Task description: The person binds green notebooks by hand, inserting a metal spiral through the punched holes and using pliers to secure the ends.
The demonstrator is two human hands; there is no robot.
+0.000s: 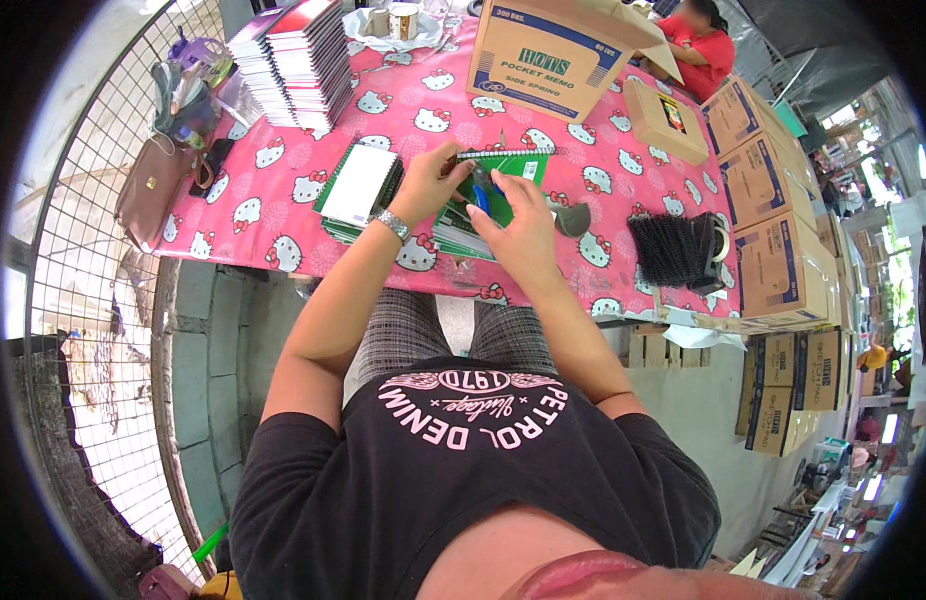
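Note:
A green spiral notebook [529, 168], its coil along the far edge, lies on a small stack of notebooks [459, 240] in front of me. My right hand [519, 222] is closed around blue-handled pliers [482, 196], which rest over the green cover. At the left end of the coil, the fingers of my left hand [435, 182] are pinched on the notebook; their tips are partly hidden. Left of my left hand sits another stack of green spiral notebooks [361, 184], a white page side up. A dark grey-green rounded thing [572, 220] lies just right of my right hand.
Tall notebook piles [301, 70] stand at the far left, near a brown bag [155, 190]. Black plastic coils [673, 248] lie at right. An open carton [548, 60] and a flat brown box [667, 120] stand behind. Cartons [778, 255] line the right; a person [699, 48] sits beyond.

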